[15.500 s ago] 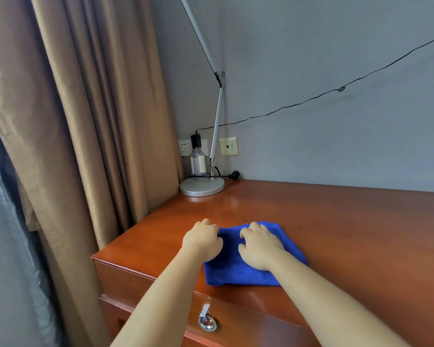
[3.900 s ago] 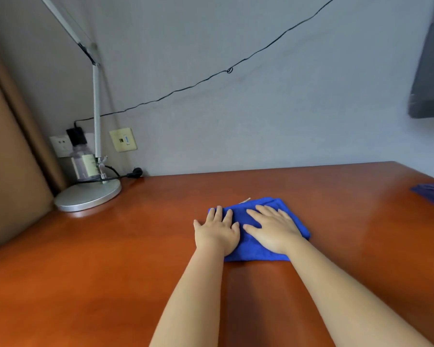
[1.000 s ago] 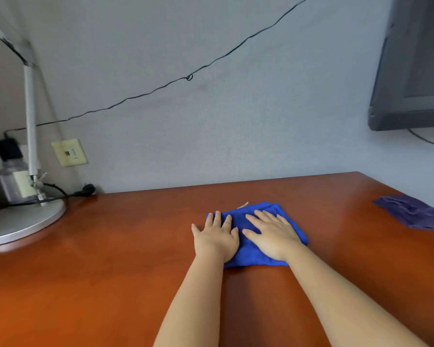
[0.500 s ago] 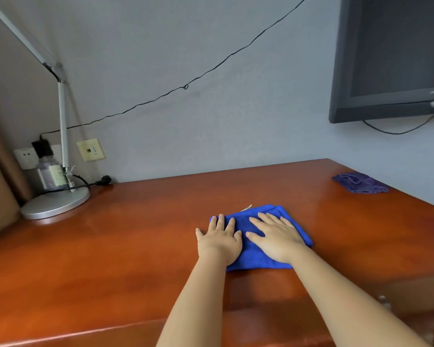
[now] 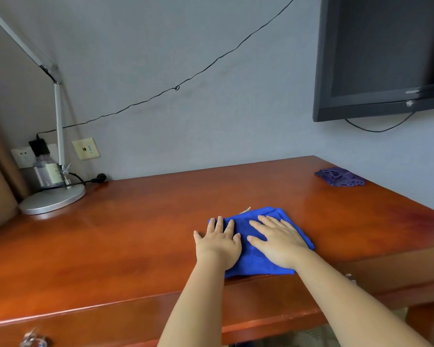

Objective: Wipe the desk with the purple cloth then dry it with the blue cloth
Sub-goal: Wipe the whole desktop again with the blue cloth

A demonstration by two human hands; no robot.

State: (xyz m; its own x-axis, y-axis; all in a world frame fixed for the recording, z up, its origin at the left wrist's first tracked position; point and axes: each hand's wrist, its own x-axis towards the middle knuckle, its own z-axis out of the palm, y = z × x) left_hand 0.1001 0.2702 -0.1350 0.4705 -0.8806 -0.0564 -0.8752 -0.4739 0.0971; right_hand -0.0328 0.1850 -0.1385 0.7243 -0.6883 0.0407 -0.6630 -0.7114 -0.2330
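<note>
A folded blue cloth [image 5: 254, 261] lies flat on the reddish wooden desk [image 5: 125, 246], close to its front edge. My left hand [image 5: 217, 242] presses on the cloth's left part with straight, spread fingers. My right hand [image 5: 277, 240] lies flat on the cloth's right part, fingers straight too. The purple cloth [image 5: 340, 177] sits crumpled at the desk's far right corner, well away from both hands.
A silver desk lamp [image 5: 52, 200] stands at the back left with a plastic bottle [image 5: 47, 172] behind its base. Wall sockets and a black cable run along the grey wall. A dark screen [image 5: 383, 56] hangs at the upper right. A drawer lock [image 5: 33, 340] shows bottom left.
Both hands have drawn the blue cloth nearer to the desk's front edge over the last second. The view has pulled back, so the lamp, the screen and the desk front now show.
</note>
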